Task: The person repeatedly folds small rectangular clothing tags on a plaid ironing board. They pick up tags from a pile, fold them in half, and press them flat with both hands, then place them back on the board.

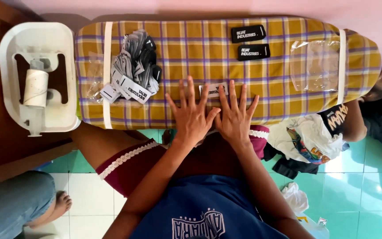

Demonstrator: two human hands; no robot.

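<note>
A blue shirt (204, 208) fills the bottom of the view, with the person's knees under a low padded board (226, 66) covered in yellow plaid cloth. Both hands lie flat on the board's near edge, fingers spread and grasping nothing: the left hand (192, 116) and the right hand (234, 116) sit side by side, thumbs touching. Their fingertips reach a small white label (213, 90), which lies face up just beyond them.

To the left, a loose pile of labels (134, 66) rests beside a white strap (107, 75). Two black labels (249, 42) lie near the far edge, and a clear plastic bag (317, 65) sits toward the right end.

The white label is light and near the edge; I judge a sweep of a palm could push it off onto the lap. The pile looks loose enough to scatter if an elbow swings left.

The middle of the board is open, with room on either side of the hands. A white tray (40, 75) abuts the left end; clothes (308, 137) crowd the floor to the right.
</note>
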